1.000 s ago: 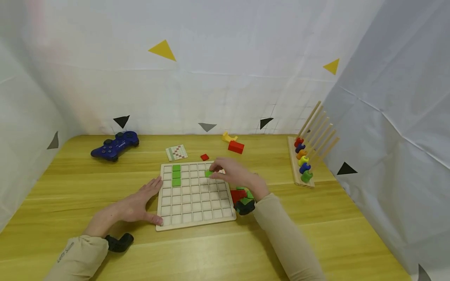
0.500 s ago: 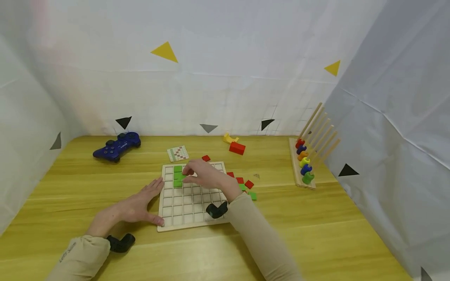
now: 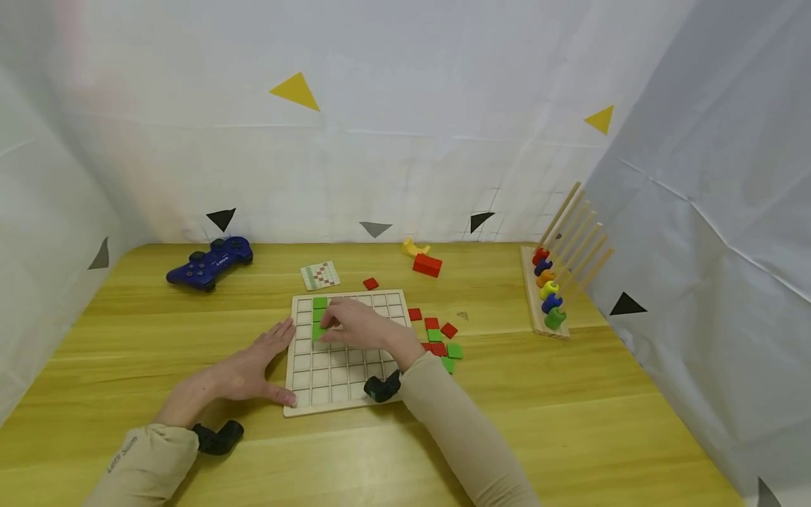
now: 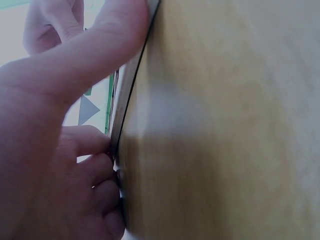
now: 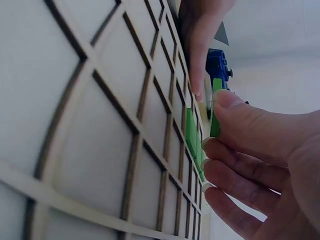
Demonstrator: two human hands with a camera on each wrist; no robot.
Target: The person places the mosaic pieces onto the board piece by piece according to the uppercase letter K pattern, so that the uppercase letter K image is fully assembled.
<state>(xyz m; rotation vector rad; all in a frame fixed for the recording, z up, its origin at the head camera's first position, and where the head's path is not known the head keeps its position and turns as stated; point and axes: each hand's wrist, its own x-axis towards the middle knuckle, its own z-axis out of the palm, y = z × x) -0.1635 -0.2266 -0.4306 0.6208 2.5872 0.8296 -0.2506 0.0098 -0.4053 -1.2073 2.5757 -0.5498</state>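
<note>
A wooden grid board [image 3: 338, 393] lies on the table in the head view. Several green tiles [image 3: 319, 303] fill a column of cells near its left side. My right hand [image 3: 362, 326] is over that column. In the right wrist view it pinches a green tile [image 5: 216, 107] on edge between thumb and fingers, just off the board. My left hand [image 3: 253, 367] is spread along the board's left edge; its thumb touches the lower left corner and its fingertips the upper part of that edge.
Loose red tiles [image 3: 449, 330] and green tiles [image 3: 455, 351] lie right of the board. Behind it are a pattern card [image 3: 320, 275], one red tile [image 3: 370, 284], a red block [image 3: 427, 265] and a yellow arch [image 3: 415, 248]. A blue game controller [image 3: 211, 264] and a peg rack [image 3: 529, 292] stand farther out.
My right hand has carried the green tile left across the board, to the green column, and then slightly down. The loose tiles at the right are uncovered. My left hand stays in place.
</note>
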